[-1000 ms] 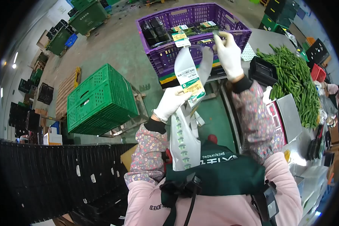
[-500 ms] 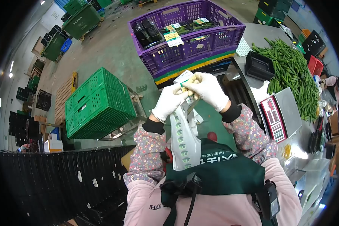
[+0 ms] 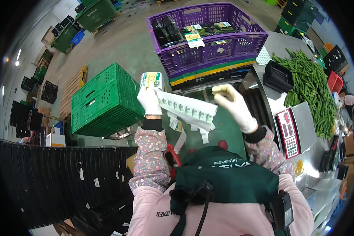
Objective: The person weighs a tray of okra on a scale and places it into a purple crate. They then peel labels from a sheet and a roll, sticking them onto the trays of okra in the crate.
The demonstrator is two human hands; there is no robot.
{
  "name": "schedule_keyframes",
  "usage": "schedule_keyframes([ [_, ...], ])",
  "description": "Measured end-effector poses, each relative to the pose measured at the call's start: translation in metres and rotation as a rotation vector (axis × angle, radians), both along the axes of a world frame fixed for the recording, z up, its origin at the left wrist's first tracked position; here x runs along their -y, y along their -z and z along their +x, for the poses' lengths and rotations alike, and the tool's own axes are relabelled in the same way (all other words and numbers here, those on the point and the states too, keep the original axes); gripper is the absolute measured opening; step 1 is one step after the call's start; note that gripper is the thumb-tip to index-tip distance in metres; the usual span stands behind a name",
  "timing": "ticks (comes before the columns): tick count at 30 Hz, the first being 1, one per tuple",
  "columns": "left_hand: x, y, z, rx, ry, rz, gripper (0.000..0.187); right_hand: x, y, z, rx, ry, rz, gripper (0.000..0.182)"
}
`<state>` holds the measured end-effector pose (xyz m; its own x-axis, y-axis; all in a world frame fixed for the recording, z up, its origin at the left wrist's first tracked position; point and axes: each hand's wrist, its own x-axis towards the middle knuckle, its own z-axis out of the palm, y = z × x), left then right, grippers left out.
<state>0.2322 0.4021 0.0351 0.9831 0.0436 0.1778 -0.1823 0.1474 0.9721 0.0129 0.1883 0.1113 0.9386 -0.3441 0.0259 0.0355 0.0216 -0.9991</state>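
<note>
My left hand (image 3: 148, 103), in a white glove, is closed on a strip of labels (image 3: 187, 109). The backing is pale and carries a row of small green prints; it hangs slanting to the right of the hand. Just above the fingers is a roll of labels (image 3: 152, 78) with green and yellow print. My right hand (image 3: 240, 110), also gloved, is apart from the strip's right end. Its fingers are bent but spaced, with nothing visible between them. Another piece of label strip (image 3: 181, 135) dangles lower down, before the dark green apron (image 3: 224, 173).
Ahead stands a purple crate (image 3: 212, 51) with black trays and labelled packs. A green crate (image 3: 106, 102) is at left. On the right-hand metal table are a black tray (image 3: 278, 76), long green vegetables (image 3: 312, 94) and a scale (image 3: 289, 133). Black crates (image 3: 67, 181) stand lower left.
My hands were together at the strip. My left hand has moved left with the labels, while my right hand has come away to the right. The strip has swung from hanging down to slanting sideways.
</note>
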Motion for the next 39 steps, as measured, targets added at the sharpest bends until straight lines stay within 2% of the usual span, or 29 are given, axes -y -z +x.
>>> schedule_keyframes([
  [1,-0.001,0.000,-0.001,0.001,-0.006,0.000,0.023,-0.007,0.002,-0.007,-0.011,-0.010,0.001,0.042],
  [2,0.002,0.000,-0.003,-0.045,-0.031,-0.059,0.022,-0.012,0.000,-0.013,0.043,-0.022,-0.253,0.053],
  [3,0.005,-0.001,-0.005,-0.090,-0.054,-0.118,0.021,-0.020,0.000,-0.017,0.103,0.001,-0.396,0.056],
  [5,0.012,-0.002,-0.006,-0.094,-0.094,-0.111,0.020,-0.033,0.004,-0.015,0.203,0.133,-0.506,0.050],
  [6,0.015,-0.002,-0.007,-0.089,-0.107,-0.147,0.020,-0.032,0.005,-0.014,0.203,0.138,-0.508,0.050],
  [8,0.019,-0.006,-0.010,-0.083,-0.117,-0.181,0.020,-0.029,0.006,-0.010,-0.034,0.163,-0.275,0.038],
  [10,0.020,-0.013,-0.014,0.011,-0.122,-0.066,0.021,-0.024,0.008,-0.006,0.012,0.208,-0.262,0.033],
  [12,0.022,-0.023,-0.019,-0.015,-0.101,-0.102,0.021,-0.022,0.002,-0.008,0.020,0.233,-0.199,0.026],
  [14,0.023,-0.023,-0.018,-0.040,-0.081,-0.138,0.022,-0.021,0.004,-0.007,0.032,0.234,-0.199,0.023],
  [16,0.025,-0.022,-0.013,0.067,-0.099,0.017,0.023,-0.020,0.005,-0.008,0.043,0.233,-0.197,0.021],
  [21,0.022,-0.039,-0.013,-0.032,-0.064,-0.148,0.023,-0.019,-0.005,-0.011,0.047,0.214,-0.279,0.015],
  [24,0.016,-0.035,-0.005,-0.044,-0.042,-0.084,0.023,-0.012,-0.002,-0.008,0.047,0.196,-0.173,0.015],
  [26,0.019,-0.037,-0.015,-0.114,0.165,-0.117,0.024,-0.013,-0.003,-0.006,0.130,0.194,-0.114,0.013],
  [27,0.024,-0.037,-0.021,-0.079,0.192,-0.144,0.025,-0.014,-0.001,-0.005,0.128,0.196,-0.112,0.013],
  [30,0.025,-0.041,-0.031,-0.057,0.176,-0.149,0.026,-0.011,0.005,-0.004,0.159,0.249,-0.144,0.014],
  [33,0.023,-0.055,-0.040,-0.065,0.119,-0.146,0.025,-0.012,0.003,-0.006,0.043,0.297,-0.221,0.014],
  [36,0.022,-0.063,-0.046,-0.018,0.123,-0.034,0.025,-0.015,0.004,-0.005,0.093,0.340,-0.261,0.015],
  [38,0.029,-0.073,-0.060,0.011,-0.020,0.252,0.024,-0.016,0.008,-0.004,0.133,0.361,-0.264,0.015],
  [39,0.032,-0.062,-0.057,0.012,-0.022,0.251,0.024,-0.016,0.009,-0.004,0.134,0.359,-0.264,0.015],
])
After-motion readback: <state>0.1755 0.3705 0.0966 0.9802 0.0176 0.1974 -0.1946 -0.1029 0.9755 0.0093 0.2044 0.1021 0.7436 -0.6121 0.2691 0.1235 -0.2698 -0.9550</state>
